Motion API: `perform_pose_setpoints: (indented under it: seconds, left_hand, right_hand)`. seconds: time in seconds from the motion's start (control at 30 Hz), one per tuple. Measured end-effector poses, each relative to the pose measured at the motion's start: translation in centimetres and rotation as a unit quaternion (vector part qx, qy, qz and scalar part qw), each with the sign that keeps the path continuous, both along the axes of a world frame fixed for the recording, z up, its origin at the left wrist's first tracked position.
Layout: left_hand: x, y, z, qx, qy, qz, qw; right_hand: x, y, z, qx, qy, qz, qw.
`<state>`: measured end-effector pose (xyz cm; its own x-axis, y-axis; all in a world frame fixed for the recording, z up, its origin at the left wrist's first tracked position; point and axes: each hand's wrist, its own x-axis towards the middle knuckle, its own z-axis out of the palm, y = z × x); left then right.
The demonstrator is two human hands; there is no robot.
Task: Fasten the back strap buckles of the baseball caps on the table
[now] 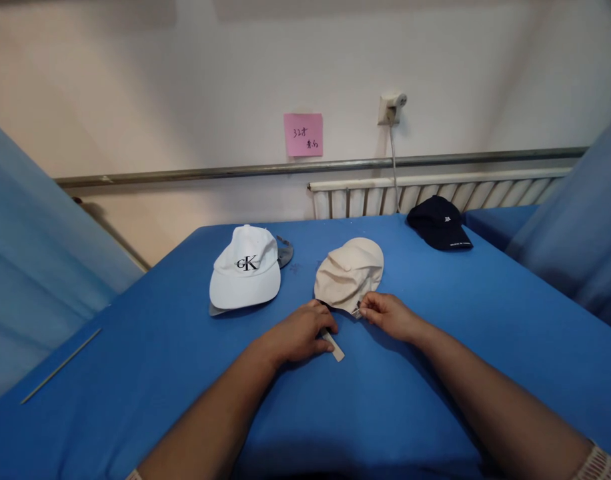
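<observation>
Beige cap: on the blue table (410,420), centre, between the other caps; beige cap (343,270) lies with brim pointing away, crown creased; inside not visible, back edge partly covered by fingers
Left hand: left hand (301,331) at the cap's near-left edge, fingers curled, thumb and fingertips closed around a pale strap (338,354); strap's free end sticks out toward the viewer, middle hidden under fingers; exact grip hard to see
Right hand: right hand (391,317) pinching the cap's near-right back edge, thumb against finger; small shiny bit at the fingertips, too small to identify
Sleeves: only lacy cuffs show, cut off at frame bottom
White cap: white cap (245,270) left of the beige one, dark "CK" on front, smaller lettering across it unreadable; grey cap (286,253) mostly hidden beneath and behind
Navy cap: navy cap (435,221) far right of table, near the radiator (345,201); brim text too small to read
Stick: thin stick (60,367) at table's left edge
Note: pink note (303,135) on wall, handwriting only partly legible
</observation>
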<state>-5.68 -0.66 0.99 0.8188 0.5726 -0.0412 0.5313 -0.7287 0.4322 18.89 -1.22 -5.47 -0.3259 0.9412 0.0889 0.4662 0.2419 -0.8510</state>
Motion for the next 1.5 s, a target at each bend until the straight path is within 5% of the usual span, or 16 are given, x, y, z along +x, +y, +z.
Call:
perform_pose_setpoints:
  seconds: [0.27, 0.47, 0.8, 1.13, 1.5]
  left_hand:
    - [0.2, 0.0, -0.1, -0.014, -0.032, 0.037, 0.999]
    - [0.6, 0.2, 0.0, -0.019, -0.069, 0.116, 0.991]
    - [1.6, -0.4, -0.4, 0.074, -0.137, 0.197, 0.968]
    - [2.5, 0.4, -2.7, 0.019, -0.109, 0.220, 0.969]
    - [2.1, 0.8, -3.7, -0.079, -0.204, 0.260, 0.941]
  right_hand:
    - [0.0, -0.1, -0.4, 0.031, 0.022, 0.013, 0.999]
    - [-0.4, -0.9, 0.7, 0.135, -0.103, 0.052, 0.984]
    - [-1.5, -1.1, 2.1, 0.152, -0.183, 0.046, 0.970]
    - [-1.3, -0.8, 1.2, 0.165, -0.183, 0.055, 0.968]
    - [-1.1, -0.4, 0.9, 0.208, -0.109, 0.010, 0.972]
